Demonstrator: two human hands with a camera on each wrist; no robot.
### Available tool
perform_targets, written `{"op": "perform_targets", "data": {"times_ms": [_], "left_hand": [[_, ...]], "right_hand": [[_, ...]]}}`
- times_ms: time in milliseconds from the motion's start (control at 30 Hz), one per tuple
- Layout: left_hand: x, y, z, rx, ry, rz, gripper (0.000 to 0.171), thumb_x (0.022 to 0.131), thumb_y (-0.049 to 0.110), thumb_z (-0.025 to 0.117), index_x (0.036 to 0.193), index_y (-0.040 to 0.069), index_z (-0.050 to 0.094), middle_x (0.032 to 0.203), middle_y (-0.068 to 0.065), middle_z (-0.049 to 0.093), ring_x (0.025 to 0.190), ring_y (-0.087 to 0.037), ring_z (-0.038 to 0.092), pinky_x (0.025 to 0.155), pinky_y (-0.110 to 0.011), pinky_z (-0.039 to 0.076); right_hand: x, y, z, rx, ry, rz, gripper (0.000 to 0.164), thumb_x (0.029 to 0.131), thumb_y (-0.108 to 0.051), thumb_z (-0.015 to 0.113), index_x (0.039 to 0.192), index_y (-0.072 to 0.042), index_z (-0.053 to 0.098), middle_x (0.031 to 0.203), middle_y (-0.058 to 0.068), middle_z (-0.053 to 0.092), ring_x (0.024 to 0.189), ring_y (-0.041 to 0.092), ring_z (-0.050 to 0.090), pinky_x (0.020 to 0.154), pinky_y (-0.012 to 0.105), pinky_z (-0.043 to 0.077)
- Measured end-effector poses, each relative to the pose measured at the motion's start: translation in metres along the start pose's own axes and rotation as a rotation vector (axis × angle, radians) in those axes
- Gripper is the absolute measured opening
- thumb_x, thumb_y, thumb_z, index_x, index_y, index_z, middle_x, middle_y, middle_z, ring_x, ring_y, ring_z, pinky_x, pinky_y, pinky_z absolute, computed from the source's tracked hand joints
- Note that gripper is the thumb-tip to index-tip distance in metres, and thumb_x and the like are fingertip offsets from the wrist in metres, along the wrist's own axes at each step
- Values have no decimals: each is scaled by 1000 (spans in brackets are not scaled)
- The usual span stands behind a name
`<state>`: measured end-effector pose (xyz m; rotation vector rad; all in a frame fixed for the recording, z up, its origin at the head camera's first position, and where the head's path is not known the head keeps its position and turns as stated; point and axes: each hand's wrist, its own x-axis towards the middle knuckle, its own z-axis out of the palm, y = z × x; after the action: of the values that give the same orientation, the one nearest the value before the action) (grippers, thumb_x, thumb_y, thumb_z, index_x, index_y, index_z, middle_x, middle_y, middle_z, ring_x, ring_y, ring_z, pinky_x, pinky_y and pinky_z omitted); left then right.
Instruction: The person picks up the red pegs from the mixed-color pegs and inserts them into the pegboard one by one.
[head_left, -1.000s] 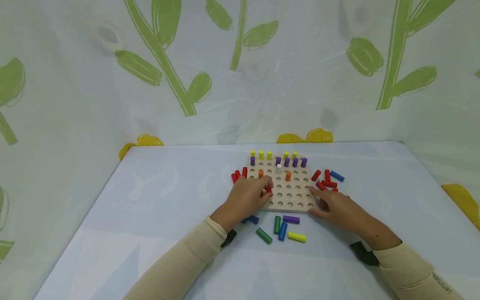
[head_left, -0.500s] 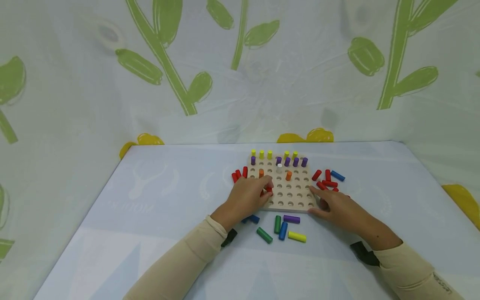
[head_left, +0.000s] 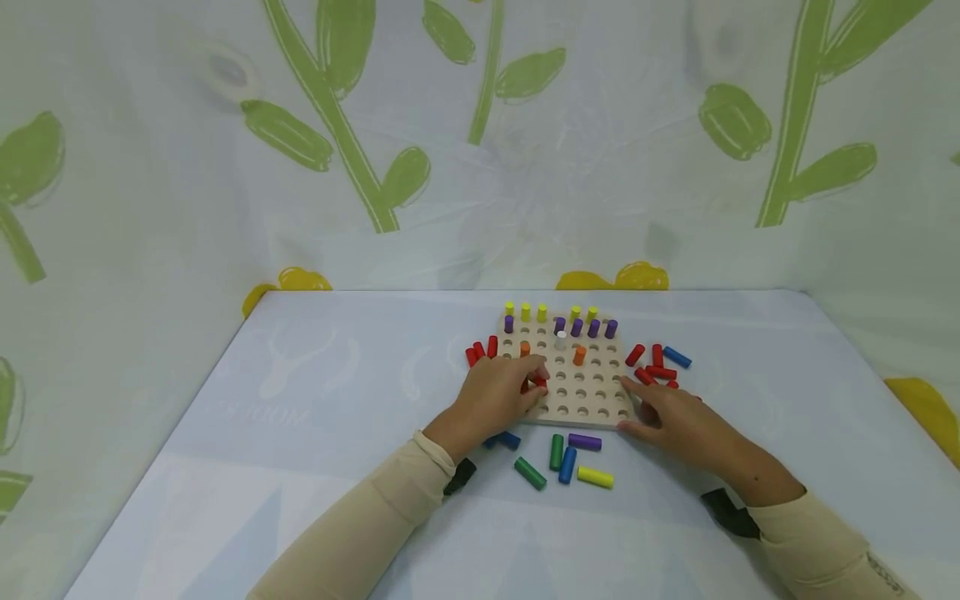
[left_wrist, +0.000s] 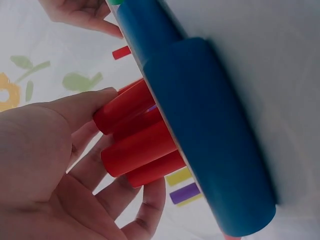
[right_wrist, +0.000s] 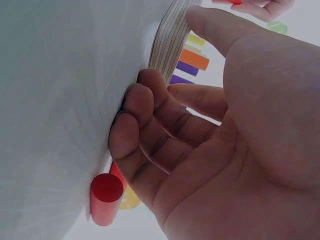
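A square wooden pegboard (head_left: 592, 403) with rows of holes lies on the table. At its front left, my left hand (head_left: 487, 390) pinches a red peg (left_wrist: 125, 107) between thumb and index finger. Other red pegs (left_wrist: 140, 147) stand upright close to that hand's fingers. My right hand (head_left: 682, 423) rests against the board's right side, thumb at the near corner and index finger on the edge. Its other fingers bend loosely along the table in the right wrist view. Yellow pegs (head_left: 526, 313), purple pegs (head_left: 577, 328), two orange pegs (head_left: 580, 356) and a white peg (head_left: 561, 340) stand in the board.
Loose red pegs (head_left: 661, 372) and a blue peg (head_left: 677, 357) lie right of the board. In front of it are green pegs (head_left: 530, 473), blue pegs (head_left: 567, 465), a purple peg (head_left: 584, 442) and a yellow peg (head_left: 596, 477). A leaf-patterned cloth (head_left: 480, 208) hangs behind.
The head view has shifted very slightly. Both hands keep their places at the pegboard, and no peg has visibly moved.
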<state>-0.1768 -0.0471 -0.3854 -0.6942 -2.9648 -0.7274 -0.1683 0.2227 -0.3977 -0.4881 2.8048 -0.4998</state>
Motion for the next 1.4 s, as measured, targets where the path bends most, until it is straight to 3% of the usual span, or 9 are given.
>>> {"op": "perform_targets", "data": {"times_ms": [200,533,767,967,1133,1200,1400], "left_hand": [[1,0,1,-18,-4,-20,16,92,30,74,105,21,72,67,8,58,62,-8,51,54,-19,36],[2,0,4,25,23,11,18,92,30,74,107,22,72,70,11,62,64,-5,53,57,-19,39],[2,0,4,53,10,19,23,95,33,69,115,23,71,77,13,67,70,-2,56,74,-28,41],[1,-2,-4,70,23,18,26,96,34,67,119,23,70,78,10,69,70,-5,59,79,-35,43],[2,-9,-15,71,55,-28,26,97,33,67,120,22,70,105,6,76,91,-10,71,94,-46,47],[2,-13,-19,60,60,-51,25,97,32,66,119,22,70,108,5,76,96,-14,72,96,-47,48],[4,-23,-30,44,75,-123,27,96,31,68,122,22,69,107,2,73,86,-14,64,81,-34,52]], "right_hand": [[-1,0,0,5,14,-11,78,87,-39,76,147,-1,46,73,1,46,72,13,45,55,22,35],[0,4,3,2,13,-5,78,87,-38,77,148,-1,46,73,1,46,72,13,45,55,22,35],[0,5,5,-3,16,0,79,86,-40,77,148,-2,46,74,0,46,72,13,45,55,22,35],[-1,4,5,0,20,-9,78,87,-40,76,148,-2,46,73,0,46,72,13,44,55,23,34],[0,3,3,7,14,-15,77,87,-39,76,148,-2,46,73,0,46,72,13,44,55,23,34],[0,3,3,7,14,-13,77,87,-39,76,148,-2,46,74,0,46,72,13,44,55,23,34],[-1,2,3,0,16,-10,78,87,-40,76,148,-2,46,74,0,46,73,13,45,55,23,34]]}}
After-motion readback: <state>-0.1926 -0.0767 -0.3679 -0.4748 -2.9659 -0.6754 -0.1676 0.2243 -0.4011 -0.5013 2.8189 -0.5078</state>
